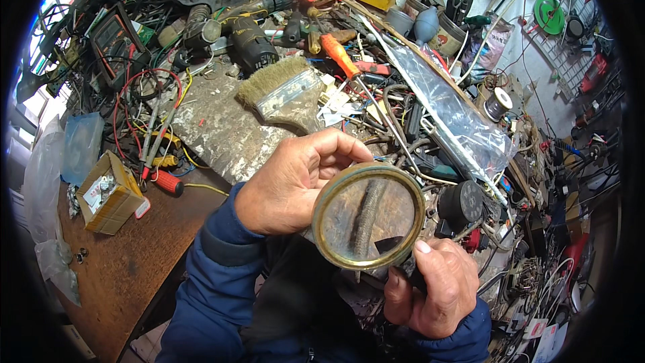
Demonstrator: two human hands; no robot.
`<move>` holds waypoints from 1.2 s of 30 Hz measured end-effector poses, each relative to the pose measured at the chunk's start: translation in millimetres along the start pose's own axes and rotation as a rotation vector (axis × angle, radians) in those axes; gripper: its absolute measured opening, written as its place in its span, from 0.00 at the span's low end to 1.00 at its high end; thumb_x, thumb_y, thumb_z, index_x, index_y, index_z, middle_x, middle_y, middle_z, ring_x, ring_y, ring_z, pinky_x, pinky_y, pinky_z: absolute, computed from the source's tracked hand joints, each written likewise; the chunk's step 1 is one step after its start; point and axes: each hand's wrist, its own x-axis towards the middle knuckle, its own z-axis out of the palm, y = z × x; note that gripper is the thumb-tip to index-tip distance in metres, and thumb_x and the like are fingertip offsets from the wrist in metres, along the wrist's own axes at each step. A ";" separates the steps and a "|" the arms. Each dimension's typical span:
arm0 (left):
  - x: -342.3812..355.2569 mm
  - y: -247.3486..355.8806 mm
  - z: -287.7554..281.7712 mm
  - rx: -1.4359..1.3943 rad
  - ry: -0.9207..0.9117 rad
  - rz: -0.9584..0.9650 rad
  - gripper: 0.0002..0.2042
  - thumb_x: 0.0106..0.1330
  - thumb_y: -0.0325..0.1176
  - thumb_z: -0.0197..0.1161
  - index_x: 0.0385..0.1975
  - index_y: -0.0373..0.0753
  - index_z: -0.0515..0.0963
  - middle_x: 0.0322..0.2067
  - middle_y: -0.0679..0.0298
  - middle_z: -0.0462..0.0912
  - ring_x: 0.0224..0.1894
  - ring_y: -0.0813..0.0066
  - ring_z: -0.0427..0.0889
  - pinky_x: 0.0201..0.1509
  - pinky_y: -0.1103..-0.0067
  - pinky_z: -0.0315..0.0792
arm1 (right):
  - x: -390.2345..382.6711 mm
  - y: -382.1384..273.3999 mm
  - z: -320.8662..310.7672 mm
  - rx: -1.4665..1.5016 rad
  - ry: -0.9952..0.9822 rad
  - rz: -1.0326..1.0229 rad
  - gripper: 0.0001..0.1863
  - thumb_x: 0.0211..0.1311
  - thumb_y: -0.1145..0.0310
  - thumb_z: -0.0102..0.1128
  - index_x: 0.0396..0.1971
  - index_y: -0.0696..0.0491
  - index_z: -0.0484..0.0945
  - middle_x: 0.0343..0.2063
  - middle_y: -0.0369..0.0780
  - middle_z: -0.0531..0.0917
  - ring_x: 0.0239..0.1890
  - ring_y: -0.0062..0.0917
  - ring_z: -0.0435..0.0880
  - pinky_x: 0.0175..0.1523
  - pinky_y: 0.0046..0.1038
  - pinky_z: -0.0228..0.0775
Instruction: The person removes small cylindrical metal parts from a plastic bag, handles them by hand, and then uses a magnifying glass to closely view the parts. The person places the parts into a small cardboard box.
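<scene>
brass-rimmed disc [384, 215]; curled left hand [289, 185] grasps its edge; right hand [438, 290] bent near lower rim, grip unclear

Round rim [359, 263]: brassy met., semi-gloss
Textured strip [365, 222]: rough, matt
Brush bristles [272, 81]: coarse, matt
Screwdriver hdl. [340, 56]: plast., glossy
Long bag [463, 121]: clr. plast., glossy, crinkled
Small box [113, 203]: cardbd., matt
Sleeve [213, 289]: cloth, matt

L hand [285, 185] holds brass-rimmed disc [391, 210] w/ R hand [440, 289] at edge (brush [285, 93] beyond).
</scene>
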 end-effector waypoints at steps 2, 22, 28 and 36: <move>-0.1 0.5 0.1 0.006 0.002 -0.008 0.16 0.68 0.29 0.69 0.51 0.30 0.76 0.45 0.58 0.86 0.48 0.75 0.85 0.55 0.78 0.79 | 0.0 0.0 0.2 -0.004 0.002 -0.002 0.25 0.59 0.77 0.64 0.55 0.66 0.68 0.27 0.48 0.81 0.22 0.34 0.81 0.28 0.34 0.74; -0.1 -0.4 0.7 0.007 0.017 -0.007 0.14 0.68 0.27 0.69 0.50 0.30 0.77 0.45 0.60 0.87 0.48 0.77 0.85 0.54 0.80 0.79 | -0.4 -0.2 -0.2 -0.002 -0.003 -0.004 0.26 0.58 0.77 0.64 0.56 0.66 0.68 0.27 0.47 0.81 0.22 0.34 0.81 0.28 0.35 0.75; 1.7 1.0 -2.2 0.038 -0.020 -0.030 0.19 0.65 0.27 0.72 0.52 0.29 0.74 0.47 0.59 0.84 0.50 0.76 0.83 0.58 0.78 0.78 | -0.9 -1.1 1.7 -0.008 0.015 -0.001 0.25 0.58 0.77 0.64 0.55 0.66 0.68 0.26 0.47 0.81 0.23 0.34 0.81 0.28 0.35 0.75; 1.0 -1.5 0.8 0.030 0.031 0.002 0.13 0.67 0.25 0.68 0.49 0.31 0.77 0.44 0.59 0.86 0.48 0.75 0.85 0.55 0.78 0.79 | -0.4 2.9 2.6 0.014 0.023 -0.036 0.25 0.58 0.77 0.64 0.54 0.68 0.68 0.26 0.47 0.81 0.21 0.33 0.80 0.26 0.34 0.74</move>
